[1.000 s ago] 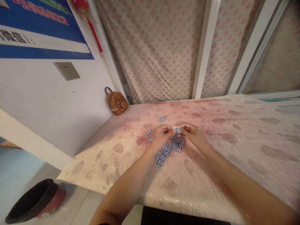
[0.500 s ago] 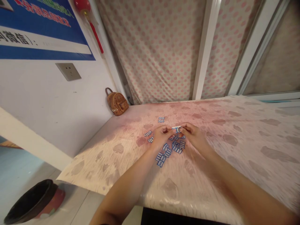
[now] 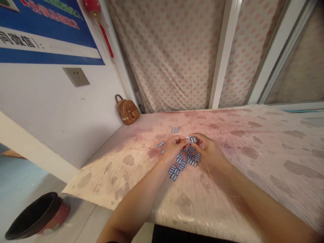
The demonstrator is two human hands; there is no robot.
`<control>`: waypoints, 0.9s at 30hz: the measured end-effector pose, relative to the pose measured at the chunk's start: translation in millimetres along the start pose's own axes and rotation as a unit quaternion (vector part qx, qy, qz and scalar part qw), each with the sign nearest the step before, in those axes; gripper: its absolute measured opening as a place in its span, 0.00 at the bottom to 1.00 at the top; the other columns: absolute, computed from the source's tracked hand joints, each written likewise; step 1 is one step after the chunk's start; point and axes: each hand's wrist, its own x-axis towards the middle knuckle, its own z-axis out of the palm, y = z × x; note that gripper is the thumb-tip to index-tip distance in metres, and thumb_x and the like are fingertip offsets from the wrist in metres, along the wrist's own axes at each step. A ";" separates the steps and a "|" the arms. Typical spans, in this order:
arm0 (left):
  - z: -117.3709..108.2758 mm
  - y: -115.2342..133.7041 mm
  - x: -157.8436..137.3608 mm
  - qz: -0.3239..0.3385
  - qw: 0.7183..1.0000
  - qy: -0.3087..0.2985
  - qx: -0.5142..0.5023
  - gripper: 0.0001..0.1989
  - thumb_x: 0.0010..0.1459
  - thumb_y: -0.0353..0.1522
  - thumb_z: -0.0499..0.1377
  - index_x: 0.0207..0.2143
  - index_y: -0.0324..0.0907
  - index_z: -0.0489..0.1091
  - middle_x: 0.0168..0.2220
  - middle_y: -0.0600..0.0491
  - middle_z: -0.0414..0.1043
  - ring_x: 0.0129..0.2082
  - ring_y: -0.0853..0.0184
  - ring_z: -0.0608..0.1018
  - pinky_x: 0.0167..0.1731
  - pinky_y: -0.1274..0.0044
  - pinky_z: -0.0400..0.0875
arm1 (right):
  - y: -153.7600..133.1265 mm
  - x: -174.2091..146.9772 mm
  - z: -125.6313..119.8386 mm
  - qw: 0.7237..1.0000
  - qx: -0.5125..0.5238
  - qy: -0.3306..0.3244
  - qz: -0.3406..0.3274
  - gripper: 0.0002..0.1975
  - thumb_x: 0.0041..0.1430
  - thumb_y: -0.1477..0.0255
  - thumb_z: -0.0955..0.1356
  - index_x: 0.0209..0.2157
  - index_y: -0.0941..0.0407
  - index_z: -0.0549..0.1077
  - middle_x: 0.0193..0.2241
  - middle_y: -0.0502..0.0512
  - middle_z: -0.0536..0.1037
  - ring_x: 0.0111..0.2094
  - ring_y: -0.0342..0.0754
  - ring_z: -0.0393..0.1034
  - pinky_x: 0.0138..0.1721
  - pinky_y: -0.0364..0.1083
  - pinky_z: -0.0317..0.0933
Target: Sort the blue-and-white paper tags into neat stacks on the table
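Above the table, my left hand (image 3: 174, 145) and my right hand (image 3: 209, 148) meet fingertip to fingertip. Between them is a small blue-edged white piece (image 3: 193, 139), flat and card-like, pinched by the thumb and fingers of each hand. Whether it is one piece or two stacked ones I cannot tell. Below my hands lies a loose pile of similar blue-and-white pieces (image 3: 181, 164), some overlapping and partly hidden by my fingers. A pair of them (image 3: 174, 129) sits apart, beyond my left hand. Left of that hand is another piece (image 3: 160, 144).
A patterned cloth (image 3: 243, 189) covers the table. A small brown backpack-shaped bag (image 3: 128, 112) leans at the far left corner by the wall. Behind the table hangs a dotted curtain (image 3: 167, 57). A dark-rimmed pot (image 3: 37, 216) stands on the floor at left.
The held piece has turned so that more of its blue-and-white face shows at my right fingertips. My right fingers have shifted slightly around it. The loose pieces lie as before.
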 end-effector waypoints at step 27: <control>-2.6 -1.5 -0.7 0.016 1.000 -0.001 0.004 0.23 0.43 0.47 0.71 0.31 0.36 0.77 0.28 0.50 0.78 0.27 0.70 0.76 0.34 0.76 0.72 | 1.4 5.7 -0.1 0.968 0.203 0.009 0.148 0.20 0.56 0.53 0.68 0.25 0.56 0.74 0.24 0.55 0.79 0.23 0.45 0.71 0.28 0.45 0.66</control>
